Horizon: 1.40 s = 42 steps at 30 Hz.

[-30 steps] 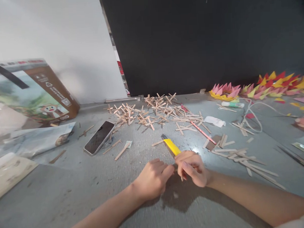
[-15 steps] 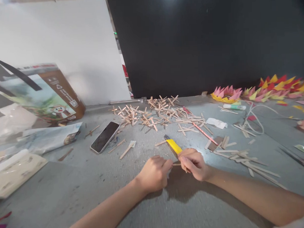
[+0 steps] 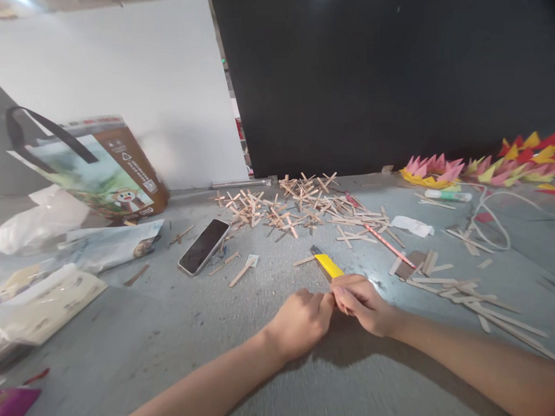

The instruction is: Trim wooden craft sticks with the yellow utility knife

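The knife [image 3: 328,265] is on the grey floor [image 3: 172,333], back end right by the R hand [image 3: 363,302]. R hand & L hand [image 3: 304,319] meet tip to tip, fingers curled shut in a pinch; can't tell what's inside. I think slow, small moves work best, w/ fingers off the blade. Stick pile [image 3: 300,204] & phone [image 3: 203,247] sit further back.

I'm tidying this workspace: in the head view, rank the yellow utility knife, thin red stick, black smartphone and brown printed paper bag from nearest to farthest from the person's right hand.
1. The yellow utility knife, just ahead of the right hand.
2. The thin red stick, ahead to the right.
3. The black smartphone, off to the left.
4. The brown printed paper bag, far left.
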Tool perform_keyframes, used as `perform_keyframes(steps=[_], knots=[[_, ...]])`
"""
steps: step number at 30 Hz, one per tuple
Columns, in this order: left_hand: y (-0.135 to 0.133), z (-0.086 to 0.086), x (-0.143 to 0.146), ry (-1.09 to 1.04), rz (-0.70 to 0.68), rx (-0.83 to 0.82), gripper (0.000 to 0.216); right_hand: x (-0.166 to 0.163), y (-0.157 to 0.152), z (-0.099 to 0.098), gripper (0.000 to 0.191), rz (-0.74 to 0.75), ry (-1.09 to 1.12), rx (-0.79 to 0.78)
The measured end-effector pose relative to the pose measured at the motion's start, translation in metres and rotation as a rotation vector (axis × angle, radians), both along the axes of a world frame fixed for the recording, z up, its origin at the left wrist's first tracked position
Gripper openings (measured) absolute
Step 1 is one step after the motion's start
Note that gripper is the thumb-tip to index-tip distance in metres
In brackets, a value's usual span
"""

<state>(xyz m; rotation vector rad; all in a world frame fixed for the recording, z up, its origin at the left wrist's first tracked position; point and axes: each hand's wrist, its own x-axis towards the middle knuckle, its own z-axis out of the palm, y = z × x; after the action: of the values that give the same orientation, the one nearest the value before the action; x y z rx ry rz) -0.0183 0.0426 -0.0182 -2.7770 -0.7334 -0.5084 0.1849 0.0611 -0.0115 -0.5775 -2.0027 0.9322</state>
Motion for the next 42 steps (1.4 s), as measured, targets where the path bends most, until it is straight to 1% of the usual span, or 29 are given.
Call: perform_keyframes(steps=[4, 9, 11, 12, 13, 15, 16, 18, 20, 21, 24, 26, 28, 30, 32, 33, 35, 37, 38, 40, 42], knots=[[0.000, 0.000, 0.003, -0.012, 0.012, -0.138, 0.016, 0.002, -0.001, 0.000, 0.050, 0.003, 0.035, -0.022], [-0.002, 0.003, 0.003, 0.032, 0.013, -0.217, 0.014, 0.003, -0.001, -0.001, 0.051, 0.022, 0.052, -0.025], [0.001, 0.003, -0.003, 0.031, 0.034, -0.254, 0.016, 0.004, 0.004, -0.006, 0.055, -0.034, 0.121, -0.071], [0.005, 0.003, -0.007, 0.018, 0.073, -0.277, 0.016, 0.005, 0.008, -0.008, 0.058, -0.109, 0.204, -0.110], [0.009, 0.003, -0.011, -0.006, 0.142, -0.311, 0.016, 0.005, 0.012, -0.011, 0.061, -0.189, 0.280, -0.121], [0.018, 0.004, -0.019, -0.074, 0.344, -0.371, 0.021, 0.006, 0.018, -0.014, 0.057, -0.275, 0.326, -0.137], [0.023, 0.005, -0.022, -0.094, 0.421, -0.400, 0.021, 0.006, 0.019, -0.014, 0.056, -0.289, 0.326, -0.141], [0.029, 0.006, -0.024, -0.111, 0.493, -0.437, 0.022, 0.006, 0.016, -0.011, 0.053, -0.260, 0.277, -0.130], [0.032, 0.006, -0.024, -0.122, 0.528, -0.452, 0.020, 0.005, 0.010, -0.007, 0.047, -0.208, 0.190, -0.086], [0.033, 0.006, -0.023, -0.141, 0.552, -0.452, 0.020, 0.004, 0.008, -0.005, 0.042, -0.207, 0.150, -0.075], [0.035, 0.005, -0.022, -0.249, 0.619, -0.451, 0.024, 0.001, 0.007, 0.000, 0.030, -0.284, 0.052, -0.085], [0.037, 0.004, -0.022, -0.334, 0.615, -0.423, 0.027, -0.001, 0.010, 0.001, 0.028, -0.335, 0.001, -0.090], [0.039, 0.003, -0.022, -0.418, 0.594, -0.356, 0.028, -0.003, 0.014, 0.001, 0.031, -0.356, -0.030, -0.099], [0.040, 0.001, -0.022, -0.500, 0.590, -0.289, 0.032, -0.004, 0.016, 0.001, 0.034, -0.368, -0.033, -0.142], [0.039, 0.000, -0.022, -0.577, 0.570, -0.283, 0.037, -0.005, 0.016, 0.002, 0.035, -0.383, -0.005, -0.207], [0.038, 0.002, -0.022, -0.619, 0.534, -0.309, 0.037, -0.006, 0.016, 0.002, 0.032, -0.395, 0.015, -0.239], [0.035, 0.006, -0.022, -0.693, 0.413, -0.408, 0.034, -0.006, 0.015, 0.003, 0.026, -0.406, 0.037, -0.286], [0.032, 0.011, -0.022, -0.721, 0.274, -0.526, 0.031, -0.007, 0.015, 0.004, 0.021, -0.385, 0.023, -0.309], [0.030, 0.013, -0.022, -0.721, 0.226, -0.578, 0.031, -0.007, 0.016, 0.004, 0.020, -0.367, 0.007, -0.310], [0.028, 0.015, -0.021, -0.709, 0.196, -0.661, 0.032, -0.007, 0.017, 0.004, 0.018, -0.336, -0.031, -0.284], [0.026, 0.014, -0.019, -0.696, 0.236, -0.716, 0.028, -0.007, 0.017, 0.005, 0.016, -0.313, -0.073, -0.213]])
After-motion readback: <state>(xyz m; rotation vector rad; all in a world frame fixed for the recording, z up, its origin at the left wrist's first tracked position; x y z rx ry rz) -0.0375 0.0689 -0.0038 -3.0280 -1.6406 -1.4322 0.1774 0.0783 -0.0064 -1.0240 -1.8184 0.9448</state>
